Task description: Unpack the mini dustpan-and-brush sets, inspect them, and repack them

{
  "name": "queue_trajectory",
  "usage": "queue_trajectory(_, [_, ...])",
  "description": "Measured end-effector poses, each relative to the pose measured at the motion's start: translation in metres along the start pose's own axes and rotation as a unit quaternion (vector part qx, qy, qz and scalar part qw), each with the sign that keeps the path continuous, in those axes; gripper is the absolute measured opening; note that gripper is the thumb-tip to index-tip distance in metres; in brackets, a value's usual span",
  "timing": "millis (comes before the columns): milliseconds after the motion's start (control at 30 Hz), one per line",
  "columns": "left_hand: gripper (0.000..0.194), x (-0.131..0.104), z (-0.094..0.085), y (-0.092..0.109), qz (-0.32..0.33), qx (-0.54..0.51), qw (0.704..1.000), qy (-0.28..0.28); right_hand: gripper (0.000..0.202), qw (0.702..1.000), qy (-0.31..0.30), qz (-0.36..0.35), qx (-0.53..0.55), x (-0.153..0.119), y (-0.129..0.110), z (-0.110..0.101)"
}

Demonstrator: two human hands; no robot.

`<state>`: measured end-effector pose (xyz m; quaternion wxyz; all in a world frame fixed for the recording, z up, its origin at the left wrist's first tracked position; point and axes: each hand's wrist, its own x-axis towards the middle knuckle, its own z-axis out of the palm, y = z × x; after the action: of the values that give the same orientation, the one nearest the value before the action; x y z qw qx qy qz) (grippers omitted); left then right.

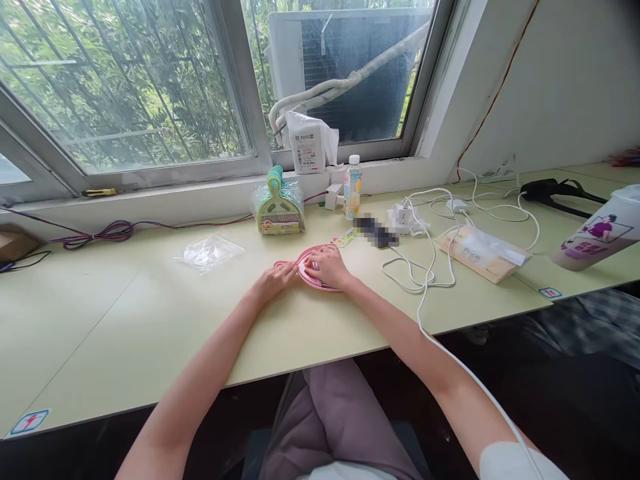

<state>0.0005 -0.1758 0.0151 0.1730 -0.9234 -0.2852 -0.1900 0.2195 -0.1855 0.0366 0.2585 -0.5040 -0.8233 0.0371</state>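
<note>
A pink rounded dustpan-like piece (320,287) with a loop handle lies flat on the table in front of me, its handle pointing left. My left hand (279,275) is closed over the handle side, fingers together. Over the pan, my right hand (330,265) is bent with fingers and thumb curled inward, pressing on or pinching something inside that I cannot make out. Both hands hide much of the pink piece. Just beyond the right hand lies a colourful printed card (345,238). A crumpled clear plastic bag (209,255) lies to the left.
Green dustpan-and-brush sets (280,207) in plastic stand by the window ledge. Right of them are a drink bottle (353,187), white cables (425,280), a tissue pack (485,253) and a large cup (597,233). A cable crosses my right arm. The table's front edge is near my lap.
</note>
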Motion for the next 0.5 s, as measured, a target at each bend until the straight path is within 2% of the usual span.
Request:
queue_trajectory(100, [0.042,0.003,-0.011,-0.001,-0.007,-0.020,0.999,0.049,0.017,0.999,0.017,0.020,0.047,0.001,-0.005,-0.006])
queue_trajectory(167, [0.042,0.007,-0.020,0.002,-0.066,-0.037,0.989,0.130,0.016,0.993,0.045,0.038,0.100,0.002,-0.008,-0.009])
queue_trajectory(233, [0.047,0.014,-0.026,0.010,-0.168,-0.091,0.956,0.222,0.019,0.982,0.095,0.066,0.147,0.003,-0.011,-0.010])
queue_trajectory(267, [0.052,0.018,-0.028,0.016,-0.215,-0.146,0.933,0.249,0.021,0.975,0.122,0.085,0.165,0.004,-0.012,-0.010])
queue_trajectory(300, [0.057,0.022,-0.029,0.023,-0.248,-0.219,0.909,0.253,0.023,0.967,0.148,0.104,0.178,0.004,-0.013,-0.009])
queue_trajectory(333, [0.058,0.026,-0.029,0.031,-0.262,-0.306,0.886,0.229,0.024,0.960,0.168,0.119,0.187,0.004,-0.013,-0.008])
queue_trajectory(400, [0.058,0.033,-0.027,0.046,-0.244,-0.466,0.839,0.136,0.023,0.952,0.191,0.131,0.199,0.004,-0.014,-0.007])
queue_trajectory(467, [0.066,0.037,-0.023,0.057,-0.217,-0.565,0.793,0.065,0.022,0.948,0.199,0.129,0.212,0.004,-0.015,-0.008])
queue_trajectory(500, [0.072,0.038,-0.022,0.060,-0.214,-0.595,0.773,0.051,0.022,0.947,0.197,0.124,0.223,0.005,-0.015,-0.010])
